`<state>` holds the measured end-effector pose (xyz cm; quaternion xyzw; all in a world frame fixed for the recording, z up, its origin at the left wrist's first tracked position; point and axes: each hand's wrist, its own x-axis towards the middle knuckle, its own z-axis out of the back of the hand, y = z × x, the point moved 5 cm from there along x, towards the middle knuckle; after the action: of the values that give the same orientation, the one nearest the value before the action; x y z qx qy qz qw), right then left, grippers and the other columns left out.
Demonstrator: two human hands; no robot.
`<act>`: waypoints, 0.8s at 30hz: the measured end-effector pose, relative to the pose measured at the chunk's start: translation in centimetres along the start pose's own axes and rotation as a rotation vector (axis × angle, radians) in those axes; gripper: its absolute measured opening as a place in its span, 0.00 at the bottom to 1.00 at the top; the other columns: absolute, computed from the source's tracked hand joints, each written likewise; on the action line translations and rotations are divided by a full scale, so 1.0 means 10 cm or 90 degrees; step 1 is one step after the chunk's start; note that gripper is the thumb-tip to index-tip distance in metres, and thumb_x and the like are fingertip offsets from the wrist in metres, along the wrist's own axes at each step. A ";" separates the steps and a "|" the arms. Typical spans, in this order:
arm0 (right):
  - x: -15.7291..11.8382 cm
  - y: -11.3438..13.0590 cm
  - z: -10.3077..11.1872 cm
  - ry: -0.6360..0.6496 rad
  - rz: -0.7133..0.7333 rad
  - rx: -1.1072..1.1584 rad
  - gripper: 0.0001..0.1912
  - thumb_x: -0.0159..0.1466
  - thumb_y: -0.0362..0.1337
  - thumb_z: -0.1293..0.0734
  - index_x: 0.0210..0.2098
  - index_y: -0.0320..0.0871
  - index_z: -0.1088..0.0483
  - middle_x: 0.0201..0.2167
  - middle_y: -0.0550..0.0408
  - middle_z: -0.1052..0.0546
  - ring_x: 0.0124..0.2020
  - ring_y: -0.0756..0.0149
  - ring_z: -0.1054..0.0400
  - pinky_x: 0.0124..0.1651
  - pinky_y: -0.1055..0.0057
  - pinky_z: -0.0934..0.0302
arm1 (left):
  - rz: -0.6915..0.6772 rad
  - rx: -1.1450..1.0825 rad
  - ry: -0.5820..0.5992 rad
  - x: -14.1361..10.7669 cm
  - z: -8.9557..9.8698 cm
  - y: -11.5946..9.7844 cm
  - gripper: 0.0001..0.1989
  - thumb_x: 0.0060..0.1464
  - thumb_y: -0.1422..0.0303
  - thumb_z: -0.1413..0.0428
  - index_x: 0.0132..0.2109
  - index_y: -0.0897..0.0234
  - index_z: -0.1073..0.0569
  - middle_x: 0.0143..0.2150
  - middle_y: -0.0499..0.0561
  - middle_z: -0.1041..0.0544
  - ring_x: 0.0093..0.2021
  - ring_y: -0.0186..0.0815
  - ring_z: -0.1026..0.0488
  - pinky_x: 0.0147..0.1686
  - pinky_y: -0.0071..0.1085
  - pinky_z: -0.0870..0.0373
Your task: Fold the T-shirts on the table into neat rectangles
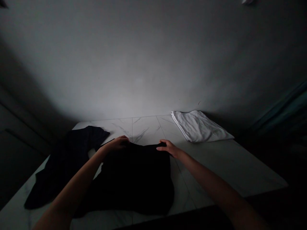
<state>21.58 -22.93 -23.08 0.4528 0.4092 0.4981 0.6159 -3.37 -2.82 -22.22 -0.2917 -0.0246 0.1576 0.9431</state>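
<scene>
My right hand (169,149) pinches the far edge of the black garment (139,179) near its right corner, between thumb and fingers. My left hand (118,142) contacts the same edge near the left corner; its thumb is hidden, so I cannot tell whether it pinches. The garment lies on the marble-patterned table (230,169), between a dark navy garment (69,150) at left and folded white cloth (198,126) at far right.

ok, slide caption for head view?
Left hand and right hand hold a black cloth over a marbled table, dark cloth left, folded white cloth right.
</scene>
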 end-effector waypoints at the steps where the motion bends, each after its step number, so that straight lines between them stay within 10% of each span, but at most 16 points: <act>1: 0.01 0.05 0.05 -0.002 0.013 0.002 0.23 0.49 0.54 0.26 0.29 0.46 0.38 0.27 0.61 0.34 0.32 0.65 0.37 0.39 0.69 0.41 | -0.007 -0.027 0.008 -0.02 0.01 0.02 0.19 0.50 0.72 0.44 0.51 0.62 0.25 0.56 0.55 0.26 0.55 0.41 0.29 0.59 0.34 0.36; 8: 0.10 0.04 0.38 -0.074 0.095 -0.178 0.22 0.49 0.53 0.26 0.23 0.46 0.39 0.24 0.61 0.33 0.30 0.67 0.37 0.38 0.69 0.40 | 0.079 -0.029 -0.135 -0.03 0.01 0.03 0.09 0.49 0.70 0.47 0.39 0.63 0.26 0.43 0.54 0.21 0.46 0.40 0.26 0.52 0.36 0.31; 15: -0.08 -0.13 0.37 -0.026 -0.059 -0.421 0.22 0.48 0.41 0.20 0.41 0.41 0.24 0.39 0.48 0.20 0.42 0.56 0.26 0.44 0.67 0.36 | 0.096 -0.239 -0.460 0.08 0.32 -0.52 0.16 0.49 0.54 0.45 0.38 0.61 0.28 0.36 0.50 0.21 0.41 0.42 0.25 0.46 0.38 0.28; 24: 0.11 0.99 -0.19 -0.231 0.191 -0.142 0.14 0.58 0.48 0.26 0.31 0.43 0.25 0.32 0.53 0.21 0.34 0.65 0.26 0.38 0.69 0.33 | 0.011 -0.351 -0.434 0.33 0.36 -1.40 0.16 0.47 0.54 0.39 0.34 0.63 0.23 0.32 0.50 0.20 0.34 0.37 0.25 0.34 0.30 0.30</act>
<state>17.57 -20.64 -14.08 0.5194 0.1630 0.5365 0.6448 3.26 -10.76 -11.54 -0.4641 -0.3735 0.2402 0.7664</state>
